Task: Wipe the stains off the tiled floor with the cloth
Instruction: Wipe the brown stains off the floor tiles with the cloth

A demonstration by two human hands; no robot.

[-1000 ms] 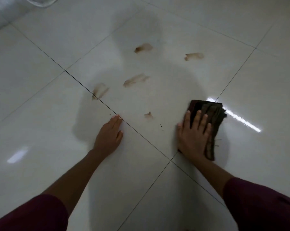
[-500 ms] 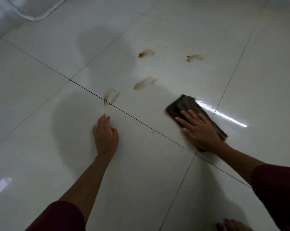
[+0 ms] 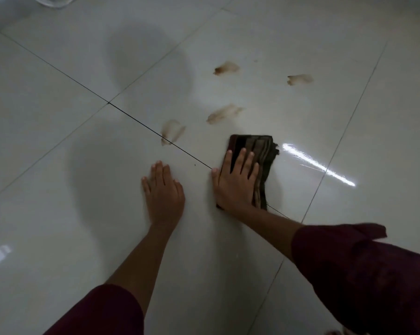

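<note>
Head view. Right hand (image 3: 235, 182) flat on folded dark cloth (image 3: 259, 153), fingers spread and extended, palm pressing down; grip open, nothing pinched. Cloth on tiled floor (image 3: 59, 213), just right of frame centre, straddling dark grout line (image 3: 136, 122). Left hand (image 3: 163, 192) flat on bare tile at 9 o'clock of cloth, grip open, bracing only.

Four brown stains visible: nearest stain (image 3: 171, 134) at 10 o'clock of cloth, on the grout line; second stain (image 3: 223, 113) at 11 o'clock, near; third stain (image 3: 226, 68) at 12 o'clock, further off; fourth stain (image 3: 299, 79) at 1 o'clock, well apart.

Recommended technique, judged from layout: keep palm weight over cloth centre, push toward 11 o'clock, overlap strokes, refold to clean face when soiled. Keep left hand clear of wiping path.
</note>
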